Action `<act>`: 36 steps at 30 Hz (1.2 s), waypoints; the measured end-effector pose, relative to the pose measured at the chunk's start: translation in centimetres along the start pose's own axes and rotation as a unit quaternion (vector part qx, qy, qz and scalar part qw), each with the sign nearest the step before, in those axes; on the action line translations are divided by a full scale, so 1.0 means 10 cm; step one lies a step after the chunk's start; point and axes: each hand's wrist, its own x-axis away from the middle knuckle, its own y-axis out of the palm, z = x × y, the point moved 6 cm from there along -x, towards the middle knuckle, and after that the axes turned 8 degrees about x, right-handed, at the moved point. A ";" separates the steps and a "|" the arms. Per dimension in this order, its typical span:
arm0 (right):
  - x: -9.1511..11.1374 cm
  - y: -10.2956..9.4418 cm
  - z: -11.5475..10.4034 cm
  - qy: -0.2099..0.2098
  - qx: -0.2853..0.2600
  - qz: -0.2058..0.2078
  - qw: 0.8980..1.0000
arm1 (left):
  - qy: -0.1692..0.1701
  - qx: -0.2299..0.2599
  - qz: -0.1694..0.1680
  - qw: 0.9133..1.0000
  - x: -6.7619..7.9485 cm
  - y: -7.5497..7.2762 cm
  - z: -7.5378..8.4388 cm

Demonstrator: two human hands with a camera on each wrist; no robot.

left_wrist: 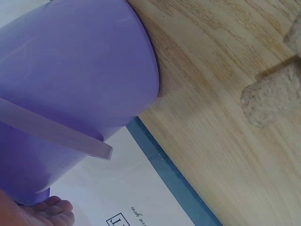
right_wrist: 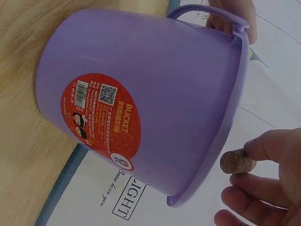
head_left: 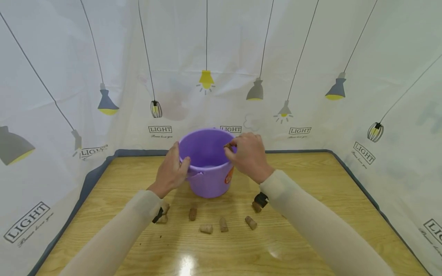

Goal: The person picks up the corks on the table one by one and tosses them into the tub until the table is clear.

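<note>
A purple bucket (head_left: 210,182) with a red round sticker (right_wrist: 106,120) stands upright on the table. My left hand (head_left: 171,168) grips its rim on the left side, thumb toward the front; in the left wrist view only curled fingertips (left_wrist: 54,209) show at the rim. Between thumb and fingers, my right hand (head_left: 249,156) pinches a brown cork (right_wrist: 237,161) by the right edge of the bucket's mouth. The bucket's handle (left_wrist: 51,132) hangs down along its side. Its bottom inside is mostly hidden by the front wall.
Several corks lie on the wooden table (head_left: 138,249) in front of the bucket, among them one cork (head_left: 206,229) near the middle and another cork (head_left: 251,222) to the right. More corks (head_left: 164,214) sit beside the left wrist. A lamp-printed cloth (head_left: 193,46) surrounds the table.
</note>
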 end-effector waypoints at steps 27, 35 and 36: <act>-0.07 0.27 -0.17 -0.003 0.060 -0.086 0.994 | -0.003 0.005 -0.006 1.000 -0.01 0.00 0.01; -0.05 0.25 -0.14 0.010 0.053 -0.081 0.995 | -0.005 0.007 -0.003 1.000 0.00 0.00 0.01; -0.05 0.24 -0.13 0.011 0.051 -0.078 0.996 | -0.005 0.007 -0.003 1.000 0.00 0.00 0.01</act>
